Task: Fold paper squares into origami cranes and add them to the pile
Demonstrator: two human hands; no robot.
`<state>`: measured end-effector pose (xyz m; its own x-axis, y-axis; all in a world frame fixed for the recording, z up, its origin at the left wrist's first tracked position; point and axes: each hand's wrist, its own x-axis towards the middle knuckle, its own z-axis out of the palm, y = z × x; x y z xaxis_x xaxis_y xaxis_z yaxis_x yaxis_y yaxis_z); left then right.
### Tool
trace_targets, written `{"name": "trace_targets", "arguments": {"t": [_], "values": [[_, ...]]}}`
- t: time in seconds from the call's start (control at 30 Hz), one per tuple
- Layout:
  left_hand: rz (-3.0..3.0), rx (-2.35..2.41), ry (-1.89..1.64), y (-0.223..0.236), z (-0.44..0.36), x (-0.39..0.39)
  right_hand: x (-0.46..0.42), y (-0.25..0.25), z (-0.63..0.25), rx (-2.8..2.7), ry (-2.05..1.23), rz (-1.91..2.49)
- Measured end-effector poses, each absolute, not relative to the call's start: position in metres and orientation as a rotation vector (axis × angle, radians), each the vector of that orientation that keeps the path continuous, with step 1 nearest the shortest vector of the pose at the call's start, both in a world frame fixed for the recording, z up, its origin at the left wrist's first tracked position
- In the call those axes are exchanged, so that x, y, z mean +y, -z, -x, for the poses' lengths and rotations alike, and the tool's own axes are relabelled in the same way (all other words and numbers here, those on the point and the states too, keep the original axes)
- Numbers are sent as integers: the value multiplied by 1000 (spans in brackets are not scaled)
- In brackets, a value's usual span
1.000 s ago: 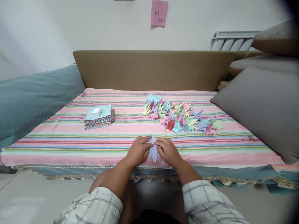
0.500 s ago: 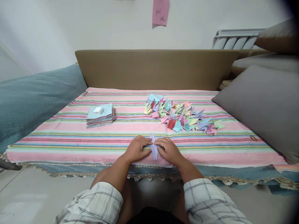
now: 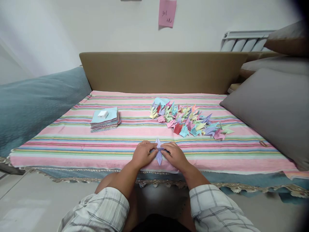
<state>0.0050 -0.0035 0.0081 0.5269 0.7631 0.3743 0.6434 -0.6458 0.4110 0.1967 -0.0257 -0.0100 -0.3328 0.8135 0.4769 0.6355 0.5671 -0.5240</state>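
A folded piece of purple origami paper [image 3: 158, 158] stands out between my two hands, near the front edge of the striped cloth. Its narrow points stick out away from me and toward me. My left hand [image 3: 145, 154] pinches its left side between thumb and fingers. From the right, my right hand [image 3: 174, 154] pinches the other side, thumb and fingertips together. The fingertips of both hands nearly meet at the paper's middle and hide part of it. Beyond them lies a spread of folded paper cranes [image 3: 190, 120] in many colours.
A stack of square paper sheets [image 3: 105, 122] with a small white block [image 3: 103, 114] on top sits at the left. A brown ring-like item [image 3: 263, 143] lies by the grey cushion [image 3: 270, 109] at right. The striped cloth [image 3: 72, 141] covers the seat.
My fingers have closed in on the middle of the purple paper. A crosswise fold now shows there between my fingertips. The view has shifted very slightly.
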Motion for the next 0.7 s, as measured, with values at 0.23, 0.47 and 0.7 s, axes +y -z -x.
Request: {"name": "trace_targets", "arguments": {"t": [0.23, 0.47, 0.7], "values": [[-2559, 1200, -777, -5, -5, -1, -24, 15, -191, -2067, -237, 1234], [-2568, 1336, -812, -4, -10, 0, -23, 16, -186, -1997, -194, 1294], [-2580, 1402, -771, -6, -13, -1, -21, 21, -179, -1880, -212, 1383]]}}
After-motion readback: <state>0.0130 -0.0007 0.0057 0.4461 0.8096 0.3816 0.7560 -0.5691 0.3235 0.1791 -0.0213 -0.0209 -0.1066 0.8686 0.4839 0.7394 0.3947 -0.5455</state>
